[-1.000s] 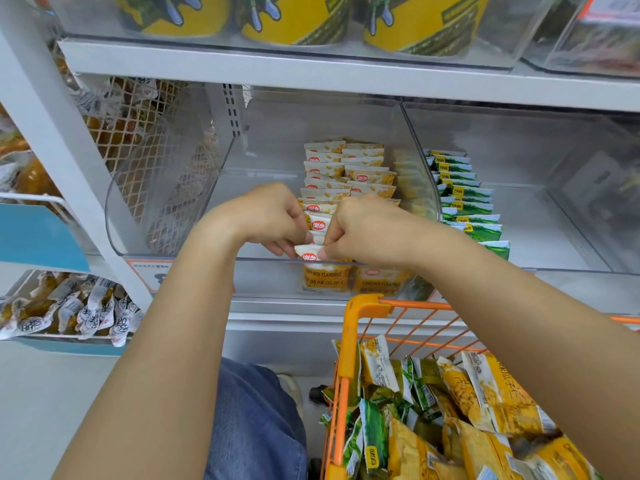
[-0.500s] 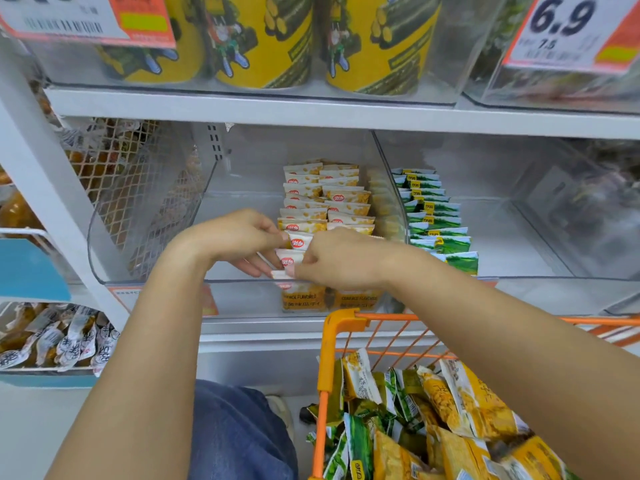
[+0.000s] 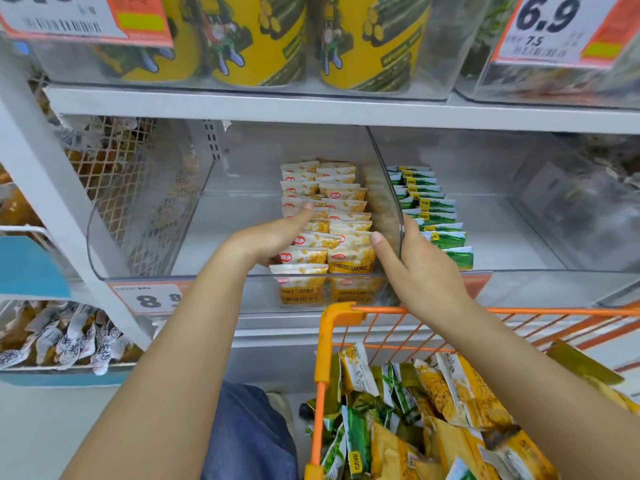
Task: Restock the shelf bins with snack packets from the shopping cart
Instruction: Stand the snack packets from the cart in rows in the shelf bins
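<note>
The shelf (image 3: pixel 242 109) is running across above both hands, its left upright cutting off part of the wire mesh behind it. Below the right hand, the orange shopping cart (image 3: pixel 327 341) is standing heaped with yellow and green snack packets (image 3: pixel 460 386); its right and lower parts are running out of view. The clear bin (image 3: pixel 149 237) is sitting in front of both hands, with two rows of yellow packets (image 3: pixel 343 195) standing inside along its right wall; the front ones are blurring behind the bin's front lip. The left hand (image 3: pixel 273 237) is lying flat against the left side of these rows, fingers straight and pressing, its palm side hidden. The right hand (image 3: pixel 419 271) is wrapping around the bin's right wall, thumb inside touching the packets, fingers outside and out of sight. Just right of that hand, green packets (image 3: pixel 429 202) are lining a second bin (image 3: pixel 519 237), whose far side is too hazy to read.
</note>
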Demonstrator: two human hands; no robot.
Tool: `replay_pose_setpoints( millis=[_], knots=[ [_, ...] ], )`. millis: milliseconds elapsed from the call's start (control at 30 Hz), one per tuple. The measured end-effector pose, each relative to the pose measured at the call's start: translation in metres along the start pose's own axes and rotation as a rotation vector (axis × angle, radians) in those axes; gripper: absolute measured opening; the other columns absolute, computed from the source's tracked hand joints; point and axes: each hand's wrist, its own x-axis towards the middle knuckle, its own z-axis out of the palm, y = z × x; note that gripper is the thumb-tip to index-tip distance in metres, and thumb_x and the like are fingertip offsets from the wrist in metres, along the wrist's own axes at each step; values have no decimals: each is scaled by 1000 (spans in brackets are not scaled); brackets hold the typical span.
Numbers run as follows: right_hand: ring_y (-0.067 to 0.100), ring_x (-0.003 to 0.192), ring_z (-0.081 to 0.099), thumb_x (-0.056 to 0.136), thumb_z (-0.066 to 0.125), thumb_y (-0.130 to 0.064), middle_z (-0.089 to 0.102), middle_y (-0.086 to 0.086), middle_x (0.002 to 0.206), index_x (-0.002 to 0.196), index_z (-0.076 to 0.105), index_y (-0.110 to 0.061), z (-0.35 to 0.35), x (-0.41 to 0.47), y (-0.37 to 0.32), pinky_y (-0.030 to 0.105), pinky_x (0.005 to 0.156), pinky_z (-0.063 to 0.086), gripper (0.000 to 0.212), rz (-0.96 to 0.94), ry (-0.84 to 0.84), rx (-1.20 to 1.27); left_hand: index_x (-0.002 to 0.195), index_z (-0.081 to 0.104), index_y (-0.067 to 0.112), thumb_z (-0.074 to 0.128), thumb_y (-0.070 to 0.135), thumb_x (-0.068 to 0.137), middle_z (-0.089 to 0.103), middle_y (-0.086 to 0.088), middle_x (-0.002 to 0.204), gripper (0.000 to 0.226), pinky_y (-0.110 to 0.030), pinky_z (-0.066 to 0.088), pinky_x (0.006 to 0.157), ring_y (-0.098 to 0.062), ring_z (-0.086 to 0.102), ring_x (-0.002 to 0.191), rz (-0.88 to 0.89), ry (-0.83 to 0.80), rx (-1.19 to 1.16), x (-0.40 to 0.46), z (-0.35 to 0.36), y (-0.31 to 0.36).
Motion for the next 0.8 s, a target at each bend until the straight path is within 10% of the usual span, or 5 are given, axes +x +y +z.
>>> replay_pose_setpoints(
  millis=[167,267,367,600,800],
  knots=[
    [23,106,60,96,31,-54,63,1,114,143,33,-21,-9,-1,-2,32,74,43,57,-53,-39,96,138,44,17,15,68,93,54,2,112,74,-29,44,85,-17,58,88,-47,6,-21,-2,-3,2],
    [11,122,51,98,40,-42,57,-7,131,140,42,-25,-39,-11,0,21,85,37,45,-49,-25,250,114,59,1,28,67,93,61,-18,114,76,-36,43,83,-38,58,102,-7,373,277,4,-12,-4],
    [2,92,64,97,50,-31,71,-14,98,110,65,-26,-84,-35,14,21,73,47,21,-71,101,264,111,65,8,45,48,96,68,-19,107,47,-39,44,82,-39,58,105,339,733,450,-15,2,7],
    [-4,69,62,81,64,-41,68,-16,67,74,69,-30,-138,-91,77,11,59,41,14,155,-295,-114,97,71,29,49,50,89,70,12,75,32,-29,50,72,-3,64,73,906,45,324,-74,100,39],
    [15,105,59,85,65,-41,65,-6,113,122,59,-30,-81,-101,110,28,84,47,39,228,-508,-343,112,65,32,47,49,95,64,17,87,30,-28,53,75,2,60,79,850,-135,657,-59,143,36]
  ],
)
